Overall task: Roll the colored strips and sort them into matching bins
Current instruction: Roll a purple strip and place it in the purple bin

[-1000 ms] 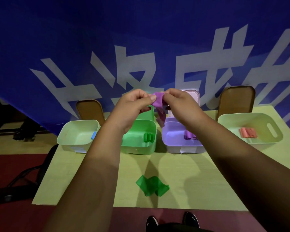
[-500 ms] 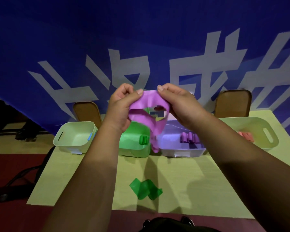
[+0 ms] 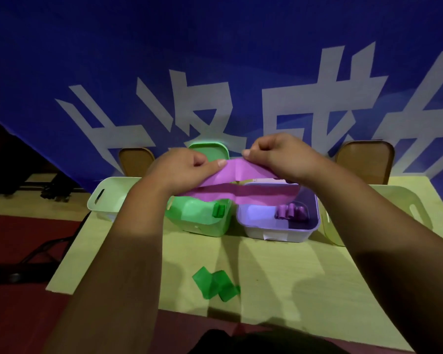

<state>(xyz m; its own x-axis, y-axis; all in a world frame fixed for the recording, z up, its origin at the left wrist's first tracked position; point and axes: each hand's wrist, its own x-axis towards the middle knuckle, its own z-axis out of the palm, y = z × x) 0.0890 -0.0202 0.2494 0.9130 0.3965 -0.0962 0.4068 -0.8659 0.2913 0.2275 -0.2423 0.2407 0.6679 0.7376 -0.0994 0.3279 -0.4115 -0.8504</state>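
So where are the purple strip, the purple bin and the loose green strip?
purple strip [image 3: 237, 171]: head view, middle of the stretched band.
purple bin [image 3: 279, 229]: head view, front wall.
green strip [image 3: 215, 284]: head view, middle of the crumpled piece.

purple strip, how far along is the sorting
Done: rolls sit in the green bin and purple bin. In hand: the purple strip, stretched flat between left hand and right hand, not yet rolled. Left: the green strip on the table.

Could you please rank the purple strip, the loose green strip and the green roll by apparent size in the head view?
1. purple strip, though nearer the camera
2. green strip
3. green roll
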